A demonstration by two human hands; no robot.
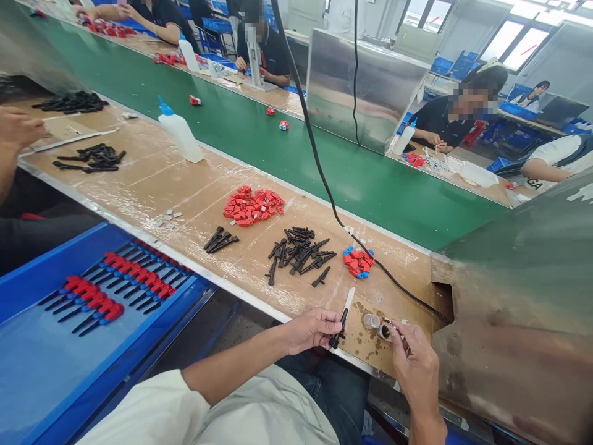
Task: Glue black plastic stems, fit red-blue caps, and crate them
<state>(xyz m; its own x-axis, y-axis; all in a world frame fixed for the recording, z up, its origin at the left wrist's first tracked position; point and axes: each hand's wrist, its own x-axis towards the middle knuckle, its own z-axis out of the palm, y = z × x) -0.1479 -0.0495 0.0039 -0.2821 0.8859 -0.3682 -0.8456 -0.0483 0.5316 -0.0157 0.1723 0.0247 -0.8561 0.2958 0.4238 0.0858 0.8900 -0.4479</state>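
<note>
My left hand (311, 332) is closed on a black plastic stick-shaped part (340, 332), held just above the table's front edge. Behind that part a white flat strip (349, 299) points away from me. My right hand (418, 358) has its fingers pinched at the rim of a small jar (384, 332) with a dark inside; what they grip is hard to see. A small clear cup (370, 321) stands beside the jar. Farther in lie a pile of black parts (301, 250) and a cluster of red and blue pieces (358, 262).
A black cable (319, 167) hangs down across the table. Red pieces (253, 206) and a white squeeze bottle (181, 133) stand left, before a green conveyor belt (241, 136). A blue tray (115, 343) holds assembled parts. A metal panel (514, 309) rises at right. Co-workers sit opposite.
</note>
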